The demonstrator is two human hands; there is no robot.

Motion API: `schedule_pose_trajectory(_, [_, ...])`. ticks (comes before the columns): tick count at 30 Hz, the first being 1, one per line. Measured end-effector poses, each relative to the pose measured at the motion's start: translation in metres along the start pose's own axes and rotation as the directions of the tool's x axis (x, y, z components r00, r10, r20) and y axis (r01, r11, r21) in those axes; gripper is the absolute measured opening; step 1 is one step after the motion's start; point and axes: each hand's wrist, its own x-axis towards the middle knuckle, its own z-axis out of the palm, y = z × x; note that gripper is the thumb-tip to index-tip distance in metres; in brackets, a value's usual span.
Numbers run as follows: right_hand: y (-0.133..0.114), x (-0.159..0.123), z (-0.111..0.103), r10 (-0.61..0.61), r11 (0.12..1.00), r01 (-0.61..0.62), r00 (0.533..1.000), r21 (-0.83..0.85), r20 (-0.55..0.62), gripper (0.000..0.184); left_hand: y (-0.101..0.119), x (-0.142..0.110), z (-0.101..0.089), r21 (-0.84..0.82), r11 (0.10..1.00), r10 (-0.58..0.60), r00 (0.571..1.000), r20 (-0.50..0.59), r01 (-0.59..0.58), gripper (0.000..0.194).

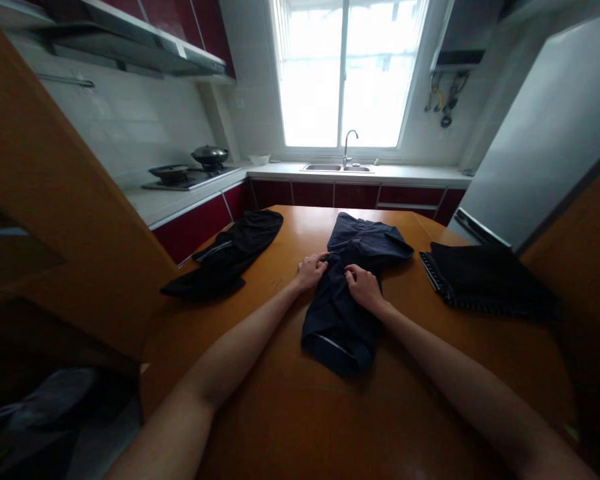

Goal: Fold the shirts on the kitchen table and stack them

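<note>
A pair of dark navy pants (339,327) lies on the wooden table in front of me, with a wide opening towards me and a crumpled, gathered part at the far end. My left hand (312,271) is closed on the left edge of the cloth, about halfway along it. On the right side of the same part, my right hand (364,287) has its fingers curled into the fabric. The fingertips of both hands are partly hidden in the folds.
A crumpled black garment (230,257) lies at the table's left side. On the right sits a stack of folded black cloth (485,277). The rounded wooden table (265,393) stands before a counter with a sink (325,167), a stove with pans (210,156), and a fridge (545,133).
</note>
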Motion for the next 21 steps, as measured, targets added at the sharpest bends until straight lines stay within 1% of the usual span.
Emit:
schedule_pose_trajectory(2, [-0.001,-0.001,0.000,0.018,1.000,-0.018,1.000,0.016,-0.008,0.034,0.003,-0.002,-0.002,-0.039,0.997,0.067,0.998,0.004,-0.066,0.036])
schedule_pose_trajectory(4, [-0.002,-0.002,0.000,0.043,0.998,-0.041,0.999,0.050,-0.025,0.039,0.009,-0.007,-0.003,-0.081,0.979,0.190,0.982,-0.001,-0.189,0.035])
schedule_pose_trajectory(6, [-0.002,-0.002,0.000,0.032,0.994,-0.028,0.998,0.102,-0.047,0.047,0.016,-0.012,-0.001,-0.096,0.935,0.346,0.938,0.020,-0.342,0.036])
schedule_pose_trajectory(8, [-0.001,-0.002,0.001,-0.014,0.986,0.026,0.997,0.167,-0.073,0.049,0.023,-0.017,0.002,-0.088,0.883,0.468,0.880,0.087,-0.461,0.038])
schedule_pose_trajectory(11, [0.003,-0.001,0.001,-0.036,0.963,0.071,0.990,0.260,-0.138,0.046,0.032,-0.022,0.003,-0.102,0.827,0.562,0.804,0.194,-0.553,0.035])
schedule_pose_trajectory(13, [0.006,0.000,-0.001,-0.010,0.951,0.066,0.983,0.301,-0.183,0.047,0.036,-0.024,0.000,-0.139,0.806,0.592,0.781,0.199,-0.575,0.034])
schedule_pose_trajectory(16, [0.009,0.000,-0.008,0.001,0.931,0.083,0.973,0.357,-0.230,0.043,0.039,-0.025,-0.006,-0.198,0.791,0.609,0.777,0.161,-0.579,0.035])
schedule_pose_trajectory(18, [0.011,-0.004,-0.017,0.010,0.908,0.099,0.966,0.407,-0.257,0.037,0.040,-0.026,-0.008,-0.216,0.794,0.602,0.784,0.151,-0.568,0.033])
schedule_pose_trajectory(19, [0.013,-0.006,-0.023,0.025,0.897,0.097,0.963,0.432,-0.269,0.036,0.041,-0.027,-0.008,-0.216,0.804,0.588,0.796,0.142,-0.555,0.033])
schedule_pose_trajectory(21, [0.019,-0.012,-0.039,0.072,0.880,0.076,0.954,0.468,-0.290,0.035,0.040,-0.027,-0.008,-0.200,0.839,0.529,0.844,0.089,-0.505,0.031])
